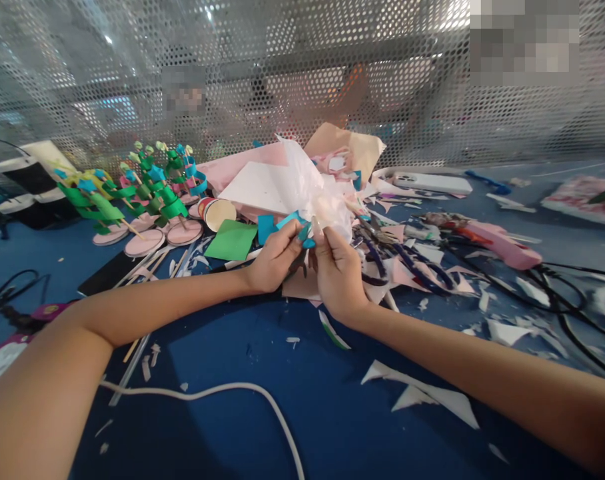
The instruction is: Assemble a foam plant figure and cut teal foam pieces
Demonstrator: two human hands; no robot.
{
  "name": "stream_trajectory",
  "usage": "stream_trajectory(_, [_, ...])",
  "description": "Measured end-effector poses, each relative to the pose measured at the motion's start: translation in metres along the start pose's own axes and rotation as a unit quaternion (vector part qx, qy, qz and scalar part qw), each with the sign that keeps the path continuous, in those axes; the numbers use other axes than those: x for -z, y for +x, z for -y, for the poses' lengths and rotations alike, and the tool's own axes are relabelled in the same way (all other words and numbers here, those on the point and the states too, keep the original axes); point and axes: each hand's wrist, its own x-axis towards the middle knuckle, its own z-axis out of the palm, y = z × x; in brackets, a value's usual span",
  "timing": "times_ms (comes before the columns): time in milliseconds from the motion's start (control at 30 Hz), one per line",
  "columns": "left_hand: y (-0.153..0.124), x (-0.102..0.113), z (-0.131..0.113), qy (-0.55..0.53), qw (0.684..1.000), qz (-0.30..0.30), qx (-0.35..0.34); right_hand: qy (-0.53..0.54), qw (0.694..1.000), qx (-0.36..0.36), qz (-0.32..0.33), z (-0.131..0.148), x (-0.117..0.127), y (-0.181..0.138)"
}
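At the frame's centre we see two hands: our left hand [275, 257] and right hand [338, 272] each keep a pinching grip on one small teal paper strip [298, 225]. One green paper square [231, 240] lies just left on the blue surface [282, 400].

No text, label, brand or number can be read anywhere (the paper scraps, the cup and the pixelated patches beyond the fingers show no legible writing).

Bare blue table [282, 427] near body, crossed by white cable [222, 390]; paper heap [302, 180] blocks beyond.
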Motion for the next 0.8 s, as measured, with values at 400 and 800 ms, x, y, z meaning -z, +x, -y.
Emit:
stream_trajectory(400, [-0.0004, 0.0001, -0.0026, 0.221, 0.969, -0.074, -0.083, 0.029, 0.998, -0.056, -0.009, -0.0032, -0.0002, 0.0002])
stream_trajectory(800, [-0.0022, -0.0024, -0.0062, 0.304, 0.940, -0.098, -0.124, -0.005, 0.999, -0.036, -0.004, -0.0013, 0.0004, -0.0010])
